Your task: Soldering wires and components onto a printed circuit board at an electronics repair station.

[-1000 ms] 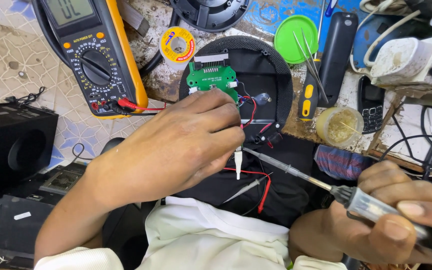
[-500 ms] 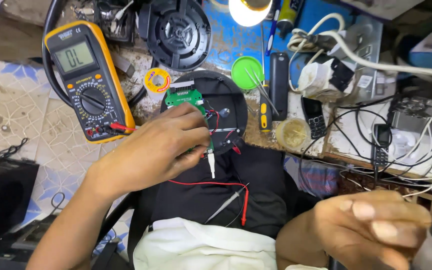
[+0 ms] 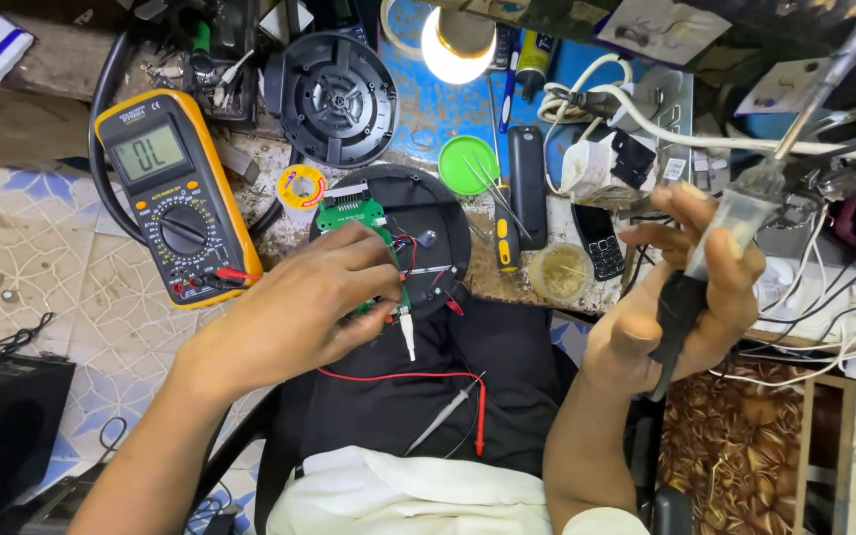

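Pinching the green board, left hand has fingers closed on it; right hand grips a raised soldering iron.

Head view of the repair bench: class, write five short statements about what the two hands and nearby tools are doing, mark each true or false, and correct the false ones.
1. The left hand rests on the green circuit board. True.
2. The right hand is empty. False: it grips a soldering iron, lifted off the bench.
3. The yellow multimeter lies left of the board. True.
4. The lamp is off. False: it glows.
5. The green lid sits on the multimeter. False: it lies on the bench, right of the board.
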